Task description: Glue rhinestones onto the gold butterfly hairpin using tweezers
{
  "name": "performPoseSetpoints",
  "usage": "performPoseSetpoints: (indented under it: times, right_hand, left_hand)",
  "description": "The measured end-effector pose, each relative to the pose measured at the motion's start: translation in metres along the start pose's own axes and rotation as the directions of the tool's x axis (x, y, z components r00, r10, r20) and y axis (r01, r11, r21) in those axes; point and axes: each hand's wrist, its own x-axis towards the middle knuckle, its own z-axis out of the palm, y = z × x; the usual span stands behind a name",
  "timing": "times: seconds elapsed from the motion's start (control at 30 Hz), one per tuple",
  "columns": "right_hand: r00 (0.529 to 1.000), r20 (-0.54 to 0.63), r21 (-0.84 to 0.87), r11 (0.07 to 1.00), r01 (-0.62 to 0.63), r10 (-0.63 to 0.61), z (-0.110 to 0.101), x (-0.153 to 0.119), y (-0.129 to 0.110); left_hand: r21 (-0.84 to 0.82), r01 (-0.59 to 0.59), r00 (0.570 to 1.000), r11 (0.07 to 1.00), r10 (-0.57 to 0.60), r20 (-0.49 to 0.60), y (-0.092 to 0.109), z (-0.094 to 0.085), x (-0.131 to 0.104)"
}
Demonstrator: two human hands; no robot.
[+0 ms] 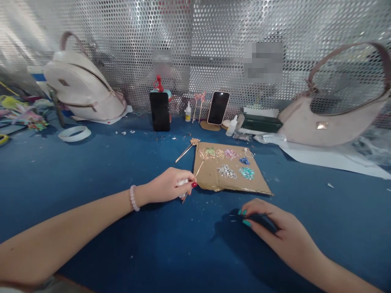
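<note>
My left hand (pixel 169 185) pinches a thin gold hairpin (pixel 198 172) between thumb and fingers, with a white object (pixel 183 183) partly hidden in the palm. The hairpin's decorated end lies over the left part of a cardboard sheet (pixel 204 179). On the cardboard are small piles of green, pink, blue (pixel 244 160), silver (pixel 227 171) and turquoise (pixel 247 173) pieces. Low over the table at the right, my right hand (pixel 275 228) is closed around dark, thin tweezers, whose two pale tips show beyond the fingertips. Another gold hairpin (pixel 185 152) rests left of the cardboard.
Behind the cardboard stand two phones (pixel 160 112) (pixel 218 108), small glue bottles (pixel 187 112) (pixel 231 126) and upright hairpins (pixel 200 106). A backpack (pixel 82 85) and tape roll (pixel 74 134) are at left; a handbag (pixel 330 114) and green case (pixel 262 123) at right.
</note>
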Motion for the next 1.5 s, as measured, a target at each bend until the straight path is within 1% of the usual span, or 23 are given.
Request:
performPoseSetpoints:
  times: [0.17,0.37,0.57,0.7,0.83,1.07,1.17,1.5]
  right_hand:
    - [0.999,0.001,-0.001,0.999,0.046,-0.046,0.0003,-0.0004,0.0023]
    - [1.0,0.001,-0.017,0.999,0.03,-0.03,0.0008,-0.002,0.0055]
    - [1.0,0.001,-0.022,0.999,0.031,-0.031,0.0018,-0.001,0.007]
    - [0.995,-0.044,-0.048,0.995,0.09,-0.092,0.0006,0.0018,0.0043]
    - [0.983,-0.081,-0.082,0.984,0.159,-0.166,0.0005,0.0031,0.0062]
    - [0.982,-0.082,-0.102,0.981,0.164,-0.173,0.0002,0.0018,0.0071]
    - [0.977,-0.089,-0.112,0.977,0.181,-0.191,-0.0005,0.0023,0.0054]
    - [0.981,-0.082,-0.108,0.98,0.167,-0.176,0.0006,0.0036,0.0041]
  left_hand:
    - [-0.05,0.007,1.0,0.999,-0.007,-0.006,0.0005,-0.0003,0.0007]
    - [-0.144,0.034,0.999,0.989,-0.035,-0.002,0.0002,-0.0002,0.0019]
    - [-0.204,0.051,0.999,0.978,-0.052,0.0,0.0002,0.0004,0.0025]
    - [-0.231,0.055,0.998,0.971,-0.055,0.006,-0.0047,0.0011,0.0025]
    - [-0.218,0.054,0.999,0.975,-0.055,0.002,-0.0063,-0.0001,0.0021]
    - [-0.201,0.026,1.0,0.979,-0.027,-0.007,-0.0068,0.0009,0.0015]
    - [-0.173,0.008,1.0,0.985,-0.009,-0.006,-0.0084,0.0021,0.0013]
    - [-0.045,-0.07,0.998,0.997,0.07,0.003,-0.0069,-0.0002,0.001]
